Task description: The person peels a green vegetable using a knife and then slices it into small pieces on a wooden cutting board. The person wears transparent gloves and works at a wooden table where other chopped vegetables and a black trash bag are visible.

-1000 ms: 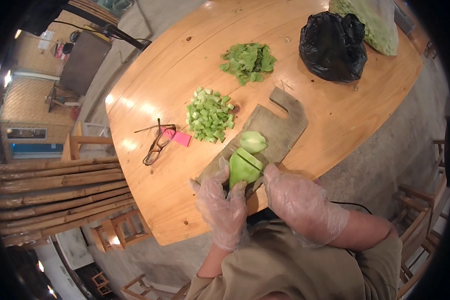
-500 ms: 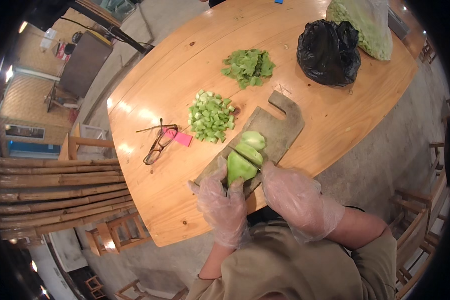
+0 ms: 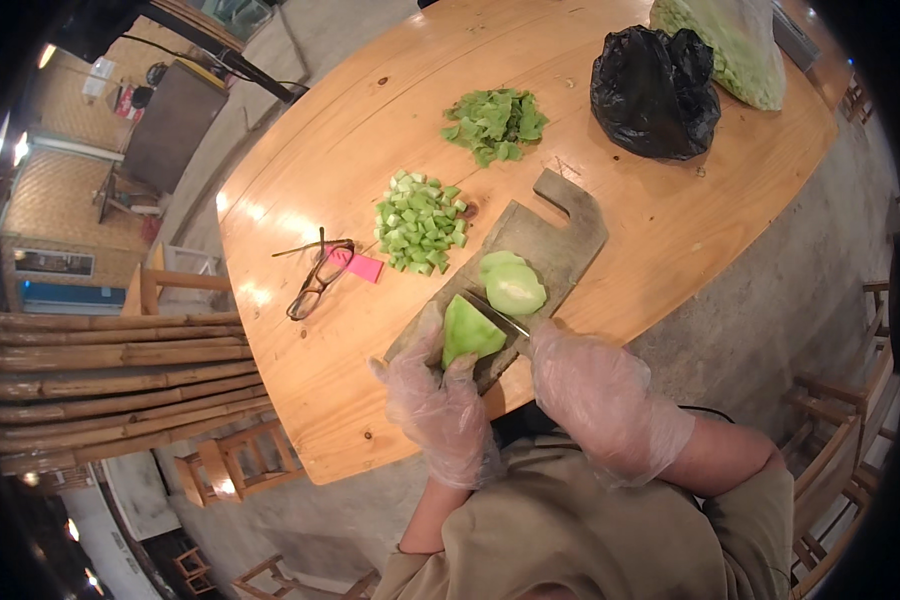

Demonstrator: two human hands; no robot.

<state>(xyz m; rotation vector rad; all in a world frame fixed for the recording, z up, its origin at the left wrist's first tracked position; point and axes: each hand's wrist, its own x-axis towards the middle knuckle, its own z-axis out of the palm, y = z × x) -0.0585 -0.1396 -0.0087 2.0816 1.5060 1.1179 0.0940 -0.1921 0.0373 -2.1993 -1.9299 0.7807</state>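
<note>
While left hand point(image 3: 438, 400) clamps green vegetable piece point(image 3: 470, 332) at 7-o'clock end of cutting board point(image 3: 538, 245), right hand point(image 3: 600, 390) is wrapped round knife point(image 3: 513, 325), handle hidden; hands apart. Piece likely light, firm, slippery on cut side: grip outer flanks, clear of knife. Outline near triangular: corner toward 12 o'clock, cut side facing 2 o'clock. Long axis unclear. Pale slices point(image 3: 515, 287) at 1 o'clock.

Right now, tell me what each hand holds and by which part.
The right hand holds a knife by its handle end, which is hidden; the left hand holds a green vegetable chunk by its near end.
</note>
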